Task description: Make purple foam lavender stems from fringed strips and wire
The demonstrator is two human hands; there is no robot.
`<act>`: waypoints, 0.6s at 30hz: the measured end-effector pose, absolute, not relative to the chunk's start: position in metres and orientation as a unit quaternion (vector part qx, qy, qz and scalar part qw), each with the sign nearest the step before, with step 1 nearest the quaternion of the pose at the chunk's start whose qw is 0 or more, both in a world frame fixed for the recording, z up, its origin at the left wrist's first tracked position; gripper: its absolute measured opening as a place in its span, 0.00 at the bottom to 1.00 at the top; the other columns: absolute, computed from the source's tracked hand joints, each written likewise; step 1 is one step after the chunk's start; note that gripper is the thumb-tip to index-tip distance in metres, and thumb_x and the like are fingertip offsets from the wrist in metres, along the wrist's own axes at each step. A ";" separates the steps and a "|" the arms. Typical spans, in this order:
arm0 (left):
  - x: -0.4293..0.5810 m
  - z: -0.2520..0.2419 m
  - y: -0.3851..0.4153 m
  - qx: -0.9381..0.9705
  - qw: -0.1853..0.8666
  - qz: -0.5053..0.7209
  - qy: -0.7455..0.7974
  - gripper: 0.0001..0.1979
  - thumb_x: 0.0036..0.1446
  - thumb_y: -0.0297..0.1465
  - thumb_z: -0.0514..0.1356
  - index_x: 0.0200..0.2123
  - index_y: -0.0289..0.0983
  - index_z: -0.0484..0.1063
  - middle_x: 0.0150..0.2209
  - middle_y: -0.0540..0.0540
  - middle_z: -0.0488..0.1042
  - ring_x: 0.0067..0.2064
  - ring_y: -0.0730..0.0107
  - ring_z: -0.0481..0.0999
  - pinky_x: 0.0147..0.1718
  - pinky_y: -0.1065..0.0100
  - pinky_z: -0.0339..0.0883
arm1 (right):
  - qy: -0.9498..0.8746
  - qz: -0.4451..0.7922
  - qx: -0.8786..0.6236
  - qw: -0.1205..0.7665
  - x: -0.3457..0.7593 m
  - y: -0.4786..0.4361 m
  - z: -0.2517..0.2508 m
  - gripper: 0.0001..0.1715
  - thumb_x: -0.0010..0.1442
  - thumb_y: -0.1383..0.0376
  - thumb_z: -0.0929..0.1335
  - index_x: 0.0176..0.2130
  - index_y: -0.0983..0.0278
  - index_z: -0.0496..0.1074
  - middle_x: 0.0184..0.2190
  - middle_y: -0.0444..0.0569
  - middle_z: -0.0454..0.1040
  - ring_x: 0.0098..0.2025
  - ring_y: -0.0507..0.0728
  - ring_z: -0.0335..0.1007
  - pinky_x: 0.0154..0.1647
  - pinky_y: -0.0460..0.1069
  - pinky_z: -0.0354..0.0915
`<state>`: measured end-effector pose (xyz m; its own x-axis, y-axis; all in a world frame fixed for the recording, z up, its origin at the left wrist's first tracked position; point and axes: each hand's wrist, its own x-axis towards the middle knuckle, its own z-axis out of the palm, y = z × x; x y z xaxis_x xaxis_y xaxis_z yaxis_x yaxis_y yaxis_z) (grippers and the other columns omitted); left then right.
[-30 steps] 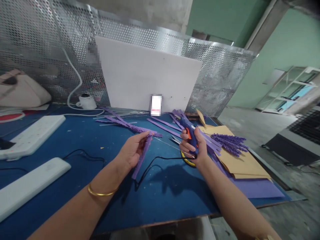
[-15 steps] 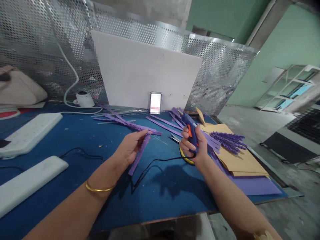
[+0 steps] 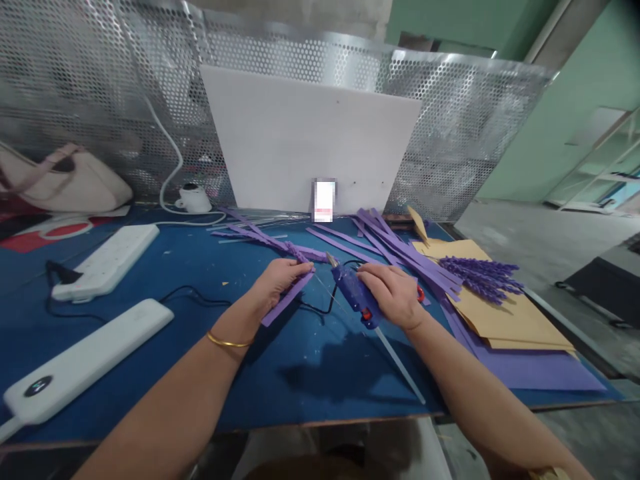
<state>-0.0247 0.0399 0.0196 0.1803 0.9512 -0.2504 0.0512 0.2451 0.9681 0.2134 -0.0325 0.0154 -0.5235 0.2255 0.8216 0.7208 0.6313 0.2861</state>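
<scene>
Pinched in my left hand (image 3: 280, 283) is a purple paper strip (image 3: 290, 300), its free end slanting down below my fingers. A twisted purple stem (image 3: 295, 250) runs up and left from the same grip. My right hand (image 3: 393, 293) is wrapped over a blue glue gun (image 3: 356, 293), its nozzle pointing up and left, just right of my left fingertips. From the gun's rear sticks a long clear glue stick (image 3: 400, 367). A thin thread of glue seems to stretch between the two hands. Red scissor handles or a similar red part (image 3: 420, 293) show beyond my right wrist.
Loose purple strips (image 3: 410, 257) lie at the back right. Purple lavender-like sprigs (image 3: 480, 277) rest on brown paper (image 3: 520, 320) above a purple sheet (image 3: 550, 370). A white power strip (image 3: 113, 260) and a long white device (image 3: 95, 357) lie left. A lit phone (image 3: 324, 200) leans on a white board (image 3: 315, 133).
My right hand has brought the glue gun left and turned it, so its nozzle is now close to my left hand. My left hand keeps its grip on the strip. The view has shifted left.
</scene>
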 end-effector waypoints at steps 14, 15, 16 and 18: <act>-0.034 0.057 0.019 0.670 0.239 0.548 0.440 0.10 0.59 0.39 0.62 0.31 0.41 0.79 0.37 0.46 0.79 0.42 0.63 0.74 0.48 0.65 0.66 | -0.821 -0.374 -0.277 0.330 0.206 -0.033 0.014 0.09 0.67 0.73 0.64 0.42 0.65 0.72 0.40 0.53 0.80 0.34 0.53 0.73 0.35 0.49 0.63; -0.035 0.063 0.015 0.693 0.243 0.547 0.402 0.11 0.59 0.39 0.62 0.29 0.42 0.80 0.37 0.46 0.79 0.44 0.62 0.75 0.50 0.64 0.65 | -0.826 -0.364 -0.278 0.327 0.205 -0.033 0.014 0.10 0.68 0.73 0.63 0.42 0.64 0.72 0.40 0.53 0.80 0.34 0.53 0.73 0.35 0.49 0.63; -0.037 0.068 0.013 0.718 0.239 0.537 0.373 0.10 0.58 0.39 0.64 0.28 0.42 0.80 0.39 0.46 0.79 0.46 0.61 0.74 0.52 0.63 0.64 | -0.832 -0.354 -0.280 0.324 0.206 -0.032 0.013 0.10 0.68 0.73 0.62 0.43 0.64 0.72 0.41 0.53 0.80 0.34 0.53 0.73 0.35 0.49 0.63; -0.042 0.075 0.011 0.762 0.226 0.501 0.343 0.07 0.55 0.38 0.66 0.29 0.43 0.81 0.41 0.46 0.79 0.49 0.59 0.74 0.55 0.61 0.63 | -0.840 -0.337 -0.282 0.317 0.206 -0.032 0.013 0.11 0.68 0.73 0.62 0.44 0.64 0.73 0.41 0.53 0.79 0.35 0.54 0.74 0.35 0.50 0.62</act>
<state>-0.0422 0.0110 0.0749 0.2619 0.7489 0.6087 0.2967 -0.6626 0.6877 0.2057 -0.0321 0.0127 -0.6404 0.2598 0.7228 0.6874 0.6136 0.3885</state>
